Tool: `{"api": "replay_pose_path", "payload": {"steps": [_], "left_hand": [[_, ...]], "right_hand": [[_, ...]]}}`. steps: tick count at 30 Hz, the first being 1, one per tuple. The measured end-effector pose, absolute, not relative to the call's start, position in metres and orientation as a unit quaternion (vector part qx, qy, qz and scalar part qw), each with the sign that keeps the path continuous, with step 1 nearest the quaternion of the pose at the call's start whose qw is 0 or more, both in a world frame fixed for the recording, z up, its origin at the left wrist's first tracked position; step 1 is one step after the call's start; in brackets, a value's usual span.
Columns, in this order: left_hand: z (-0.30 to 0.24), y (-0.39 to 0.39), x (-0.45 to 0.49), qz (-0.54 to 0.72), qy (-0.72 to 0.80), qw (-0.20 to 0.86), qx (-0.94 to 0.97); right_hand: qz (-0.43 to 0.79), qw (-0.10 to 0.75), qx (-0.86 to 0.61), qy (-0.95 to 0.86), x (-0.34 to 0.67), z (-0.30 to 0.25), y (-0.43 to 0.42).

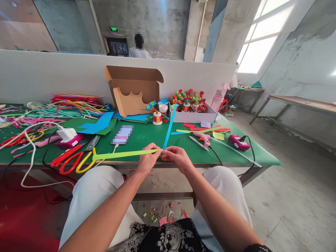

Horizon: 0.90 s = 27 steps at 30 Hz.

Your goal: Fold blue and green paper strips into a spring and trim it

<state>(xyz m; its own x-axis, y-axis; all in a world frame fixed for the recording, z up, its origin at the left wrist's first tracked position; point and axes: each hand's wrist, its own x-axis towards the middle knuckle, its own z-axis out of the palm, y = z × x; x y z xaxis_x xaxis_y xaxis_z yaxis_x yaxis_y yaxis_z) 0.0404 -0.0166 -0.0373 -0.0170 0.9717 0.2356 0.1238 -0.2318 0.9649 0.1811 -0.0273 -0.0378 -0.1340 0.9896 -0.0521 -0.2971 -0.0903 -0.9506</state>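
Both my hands meet at the table's front edge, fingertips pinched together. From between them a yellow-green paper strip (126, 154) runs out to the left, and a blue paper strip (170, 126) rises toward the back. My left hand (149, 159) is closed on the yellow-green strip near its right end. My right hand (178, 156) is closed at the lower end of the blue strip. How the two strips join is hidden by my fingers. Red-handled scissors (70, 157) and yellow-handled scissors (89, 158) lie left of my left hand.
A pink glue gun (202, 138) and loose paper strips lie to the right. Behind stand an open cardboard box (133, 84), a paper-cup figure (157, 118) and a white box (181, 117) of similar figures. A phone (122, 134) and several pipe cleaners (76, 108) are on the left.
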Motion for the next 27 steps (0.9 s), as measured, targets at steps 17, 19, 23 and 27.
{"api": "replay_pose_path", "payload": {"steps": [17,19,23,27], "left_hand": [[-0.042,-0.016,0.048,0.580,0.421,0.532,0.450],[-0.040,-0.016,0.047,0.578,0.432,0.520,0.457],[-0.035,-0.016,0.044,0.556,0.445,0.507,0.485],[-0.038,-0.018,0.048,0.569,0.430,0.532,0.456]], "right_hand": [[0.600,0.632,-0.371,-0.322,0.161,-0.040,-0.033],[0.598,0.629,-0.372,-0.327,0.161,-0.040,-0.034],[0.582,0.624,-0.395,-0.340,0.162,-0.041,-0.033],[0.556,0.648,-0.399,-0.334,0.156,-0.043,-0.033]]}}
